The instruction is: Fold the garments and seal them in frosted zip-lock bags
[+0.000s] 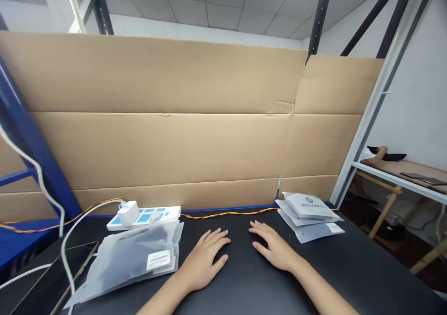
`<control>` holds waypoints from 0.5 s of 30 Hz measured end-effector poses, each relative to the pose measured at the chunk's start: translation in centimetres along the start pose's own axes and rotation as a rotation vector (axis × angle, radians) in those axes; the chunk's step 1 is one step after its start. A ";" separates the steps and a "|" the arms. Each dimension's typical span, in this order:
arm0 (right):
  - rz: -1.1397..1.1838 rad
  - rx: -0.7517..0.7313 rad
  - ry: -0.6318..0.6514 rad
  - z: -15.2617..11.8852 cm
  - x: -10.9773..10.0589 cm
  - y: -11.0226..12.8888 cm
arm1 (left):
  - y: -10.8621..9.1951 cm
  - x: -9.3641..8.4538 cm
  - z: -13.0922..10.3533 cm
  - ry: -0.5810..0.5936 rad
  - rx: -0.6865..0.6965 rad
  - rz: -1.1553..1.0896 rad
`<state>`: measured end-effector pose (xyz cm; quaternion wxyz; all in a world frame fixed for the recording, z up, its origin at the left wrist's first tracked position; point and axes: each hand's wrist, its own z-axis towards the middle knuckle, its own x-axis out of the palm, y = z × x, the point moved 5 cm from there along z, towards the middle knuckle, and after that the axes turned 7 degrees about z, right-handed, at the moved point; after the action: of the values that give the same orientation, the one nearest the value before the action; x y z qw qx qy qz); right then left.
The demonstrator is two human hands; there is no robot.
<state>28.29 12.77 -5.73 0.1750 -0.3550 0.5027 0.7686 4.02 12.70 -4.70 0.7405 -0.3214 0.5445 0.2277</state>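
Observation:
My left hand lies flat on the black tabletop, fingers apart and holding nothing. Just left of it is a stack of frosted plastic bags with a white barcode label on top; what is inside the bags looks dark and cannot be made out. My right hand also rests palm down on the table, fingers spread, with nothing in it. Beyond it to the right sits a second pile of pale printed pouches. A strip of bare table separates the two hands.
Behind the bags stands a white power strip with a charger plug and white cable. A dark flat device lies at the left. Cardboard panels wall the back. At the right, another person's arm shows over a separate table.

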 end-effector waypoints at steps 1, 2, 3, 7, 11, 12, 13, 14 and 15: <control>0.013 -0.002 -0.005 -0.1 -0.1 -0.1 | 0.0 0.0 0.0 -0.001 -0.001 -0.001; 0.023 -0.002 -0.009 -0.2 -0.1 -0.1 | 0.0 0.0 0.0 -0.002 -0.002 -0.002; 0.032 -0.001 -0.013 -0.3 -0.1 -0.2 | 0.0 0.0 0.0 -0.003 -0.001 -0.003; 0.037 0.004 -0.045 -0.5 -0.1 0.1 | 0.3 0.1 0.1 -0.023 0.009 -0.012; 0.059 -0.052 -0.126 -0.4 -2.2 1.2 | 0.3 0.2 0.1 -0.025 0.007 -0.017; 0.049 -0.080 -0.177 -0.5 -3.3 1.2 | 0.3 0.2 0.1 -0.022 0.004 -0.016; 0.013 -0.105 -0.246 -0.7 -4.7 0.9 | 0.3 0.2 0.1 -0.015 0.001 -0.014; -0.049 -0.117 -0.334 -1.0 -6.2 0.4 | 0.3 0.1 0.0 -0.010 -0.001 -0.012; -0.136 -0.112 -0.428 -1.4 -7.8 -0.5 | 0.2 0.1 0.0 -0.007 -0.001 -0.011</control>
<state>34.48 12.38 -0.74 0.3091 -0.2263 0.3855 0.8394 3.91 12.86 -4.84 0.7434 -0.3239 0.5401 0.2252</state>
